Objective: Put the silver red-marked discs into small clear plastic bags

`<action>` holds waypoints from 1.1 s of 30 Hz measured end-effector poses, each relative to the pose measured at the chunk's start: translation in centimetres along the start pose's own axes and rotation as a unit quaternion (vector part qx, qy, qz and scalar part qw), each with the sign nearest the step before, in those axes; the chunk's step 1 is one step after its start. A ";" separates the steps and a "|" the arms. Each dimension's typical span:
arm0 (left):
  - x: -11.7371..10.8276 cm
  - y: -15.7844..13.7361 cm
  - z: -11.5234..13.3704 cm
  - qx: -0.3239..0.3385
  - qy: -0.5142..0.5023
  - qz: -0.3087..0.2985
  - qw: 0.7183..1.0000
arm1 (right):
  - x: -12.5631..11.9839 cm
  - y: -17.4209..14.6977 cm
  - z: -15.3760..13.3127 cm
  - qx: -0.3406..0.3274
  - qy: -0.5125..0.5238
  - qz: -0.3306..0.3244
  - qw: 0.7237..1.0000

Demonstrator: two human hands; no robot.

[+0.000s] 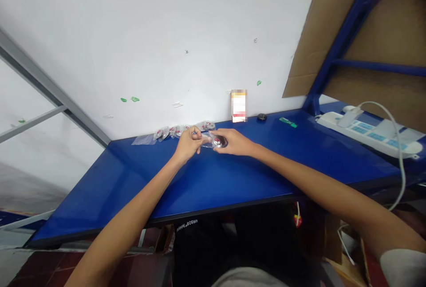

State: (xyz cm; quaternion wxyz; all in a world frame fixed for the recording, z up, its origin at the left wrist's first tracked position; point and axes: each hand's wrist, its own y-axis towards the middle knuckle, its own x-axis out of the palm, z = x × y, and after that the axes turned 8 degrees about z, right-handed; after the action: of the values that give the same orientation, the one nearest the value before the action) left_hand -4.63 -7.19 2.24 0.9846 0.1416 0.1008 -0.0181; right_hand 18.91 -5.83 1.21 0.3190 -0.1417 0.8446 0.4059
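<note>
Between my hands, just above the blue table, is a round shiny metal piece (218,141) with a red mark on top; its exact kind is unclear. Clear plastic bag (207,140) film stretches from it toward the left. My left hand (190,143) pinches that loose end of the bag with thumb and fingers. Around the right side of the metal piece curls my right hand (235,142), its thumb on the near edge. Behind my left hand lies a row of several similar bagged round pieces (171,131), partly hidden by the hand.
Flat clear plastic bags (144,139) lie at the row's left end on the blue table (213,185). A small box (239,106) leans on the white wall. Right of it are a black round object (262,117), a green item (288,122) and a white power strip (369,135) with a cable.
</note>
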 end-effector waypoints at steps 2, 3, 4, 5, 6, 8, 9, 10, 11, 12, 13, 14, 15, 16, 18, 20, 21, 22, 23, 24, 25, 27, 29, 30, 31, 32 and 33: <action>-0.2 -0.1 0.4 -0.008 -0.015 -0.043 0.999 | -0.1 0.0 0.0 0.003 -0.002 0.000 1.000; -0.4 -0.1 0.6 -0.008 -0.020 -0.058 0.998 | -0.2 0.0 0.0 0.005 -0.002 0.000 1.000; -0.5 0.0 0.8 -0.006 -0.021 -0.068 0.997 | -0.2 0.1 0.0 0.008 0.001 0.001 1.000; -0.8 0.0 1.0 -0.002 -0.021 -0.072 0.997 | -0.3 0.1 0.0 0.010 0.006 0.003 1.000; -1.0 0.2 1.1 0.004 -0.023 -0.068 0.997 | -0.3 0.1 0.0 0.014 0.012 0.006 1.000; -1.6 0.4 1.3 0.019 -0.038 -0.046 0.998 | -0.3 0.1 0.1 0.026 0.026 0.016 0.999; -1.8 0.6 1.3 0.030 -0.050 -0.031 0.998 | -0.3 0.1 0.1 0.039 0.031 0.025 0.998; -2.0 0.7 1.4 0.042 -0.062 -0.014 0.997 | -0.3 0.1 0.2 0.056 0.036 0.033 0.997; -2.1 0.7 1.4 0.056 -0.066 0.000 0.996 | -0.3 0.1 0.3 0.075 0.042 0.041 0.995; -2.1 0.8 1.4 0.068 -0.059 0.008 0.996 | -0.2 0.1 0.3 0.095 0.050 0.047 0.993; -1.9 0.8 1.3 0.075 -0.042 0.012 0.996 | -0.1 0.1 0.4 0.111 0.060 0.053 0.991; -1.7 0.7 1.2 0.076 -0.019 0.013 0.997 | 0.0 0.1 0.4 0.123 0.070 0.057 0.988; -1.3 0.6 1.0 0.071 0.003 0.009 0.997 | 0.1 0.0 0.4 0.129 0.081 0.060 0.986; -0.9 0.5 0.8 0.064 0.017 0.000 0.998 | 0.2 0.0 0.3 0.132 0.092 0.062 0.985; -0.1 0.4 0.3 0.051 0.022 -0.023 0.998 | 0.6 0.0 0.2 0.135 0.130 0.062 0.980; 0.4 0.3 -0.2 0.053 0.014 -0.032 0.998 | 1.0 -0.1 0.0 0.144 0.196 0.052 0.969; 0.5 0.3 -0.3 0.055 0.013 -0.030 0.998 | 1.2 -0.1 0.0 0.152 0.228 0.047 0.960; 0.4 0.4 -0.4 0.058 0.012 -0.024 0.998 | 1.4 0.0 0.0 0.159 0.255 0.045 0.953; 0.2 0.5 -0.5 0.059 0.012 -0.017 0.998 | 1.5 0.0 0.0 0.165 0.272 0.047 0.947; -0.1 0.6 -0.5 0.059 0.012 -0.013 0.998 | 1.6 0.1 0.1 0.170 0.279 0.055 0.943; -0.3 0.7 -0.5 0.058 0.013 -0.012 0.998 | 1.6 0.1 0.3 0.171 0.278 0.066 0.943; -0.9 0.9 -0.3 0.057 0.016 -0.010 0.998 | 1.6 0.2 0.6 0.165 0.263 0.089 0.946; -1.3 0.9 0.0 0.064 0.028 -0.008 0.997 | 1.5 0.3 1.0 0.156 0.249 0.104 0.950; -1.4 0.9 0.2 0.073 0.035 -0.009 0.997 | 1.5 0.3 1.1 0.155 0.249 0.108 0.950; -1.4 0.8 0.4 0.084 0.040 -0.008 0.996 | 1.5 0.4 1.2 0.156 0.254 0.111 0.948; -1.4 0.7 0.6 0.095 0.044 -0.004 0.994 | 1.5 0.4 1.3 0.159 0.260 0.114 0.946; -1.4 0.6 0.7 0.105 0.045 0.001 0.993 | 1.6 0.4 1.3 0.162 0.266 0.116 0.943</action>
State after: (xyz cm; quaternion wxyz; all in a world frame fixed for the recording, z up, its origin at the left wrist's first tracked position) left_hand -5.79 -6.78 3.39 0.9589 0.2447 0.1423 -0.0212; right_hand 18.10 -4.56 -0.19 0.0520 -0.0915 0.9637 0.2452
